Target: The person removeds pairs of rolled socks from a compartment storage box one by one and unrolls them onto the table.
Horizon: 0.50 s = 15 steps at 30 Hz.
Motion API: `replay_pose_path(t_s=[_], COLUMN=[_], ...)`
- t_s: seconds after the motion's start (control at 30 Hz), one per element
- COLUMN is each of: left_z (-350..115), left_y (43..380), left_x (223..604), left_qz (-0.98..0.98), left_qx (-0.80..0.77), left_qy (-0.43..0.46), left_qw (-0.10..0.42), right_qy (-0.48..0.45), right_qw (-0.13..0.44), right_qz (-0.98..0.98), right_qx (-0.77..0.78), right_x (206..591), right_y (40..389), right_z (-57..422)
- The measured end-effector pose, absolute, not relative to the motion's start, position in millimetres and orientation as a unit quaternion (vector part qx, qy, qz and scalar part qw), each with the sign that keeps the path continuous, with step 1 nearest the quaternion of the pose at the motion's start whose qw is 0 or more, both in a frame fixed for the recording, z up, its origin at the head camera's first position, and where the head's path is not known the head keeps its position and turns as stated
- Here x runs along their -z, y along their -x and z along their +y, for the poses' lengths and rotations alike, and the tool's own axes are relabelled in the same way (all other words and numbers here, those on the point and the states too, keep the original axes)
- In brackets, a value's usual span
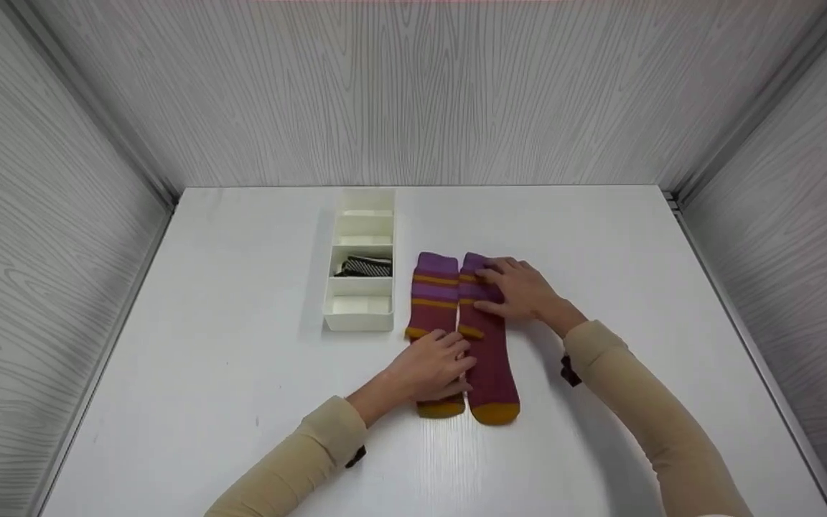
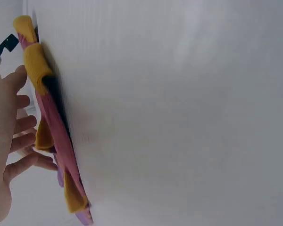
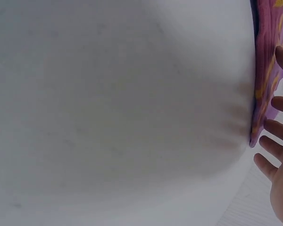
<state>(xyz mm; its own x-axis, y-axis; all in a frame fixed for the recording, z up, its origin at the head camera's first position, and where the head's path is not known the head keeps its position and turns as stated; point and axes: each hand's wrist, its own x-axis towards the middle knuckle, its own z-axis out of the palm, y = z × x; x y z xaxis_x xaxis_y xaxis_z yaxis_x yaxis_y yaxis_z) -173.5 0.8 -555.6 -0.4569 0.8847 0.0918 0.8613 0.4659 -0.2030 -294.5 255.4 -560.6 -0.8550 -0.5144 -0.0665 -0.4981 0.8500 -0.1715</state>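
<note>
Two maroon socks with purple and mustard stripes and mustard toes lie side by side, toes toward the near edge. Over the lower half of the left sock [image 1: 433, 291] is my left hand [image 1: 431, 368], its fingers loosely bent and reaching toward the gap between the socks. My right hand [image 1: 521, 291] touches the upper part of the right sock [image 1: 489, 366], fingers spread across its striped cuff. In the right wrist view, the fingers [image 3: 275, 129] are apart beside the sock's edge [image 3: 264, 66]. Mustard heel folds show along the socks' edge [image 2: 61, 136] in the left wrist view.
A white organizer box [image 1: 359, 323] with several compartments stands left of the socks. One compartment holds a folded black-and-white striped cloth item [image 1: 367, 266]. Grey wood-grain panels [image 1: 413, 93] rise at the back and both sides of the white table [image 1: 205, 359].
</note>
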Motion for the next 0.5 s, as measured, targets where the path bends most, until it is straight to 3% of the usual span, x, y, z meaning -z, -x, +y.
replay_pose_path(t_s=[0.3, 0.5], left_z=[-53, -88], left_y=[187, 195], left_x=[545, 531], left_qz=[-0.853, -0.879], left_qx=[-0.054, -0.066], left_qy=[0.488, 0.440], left_qw=[0.177, 0.170], right_qy=[0.272, 0.282], right_qw=[0.007, -0.020], right_qz=[0.957, 0.953], right_qx=[0.102, 0.112], right_x=[547, 540], right_y=[296, 295], right_z=[229, 211])
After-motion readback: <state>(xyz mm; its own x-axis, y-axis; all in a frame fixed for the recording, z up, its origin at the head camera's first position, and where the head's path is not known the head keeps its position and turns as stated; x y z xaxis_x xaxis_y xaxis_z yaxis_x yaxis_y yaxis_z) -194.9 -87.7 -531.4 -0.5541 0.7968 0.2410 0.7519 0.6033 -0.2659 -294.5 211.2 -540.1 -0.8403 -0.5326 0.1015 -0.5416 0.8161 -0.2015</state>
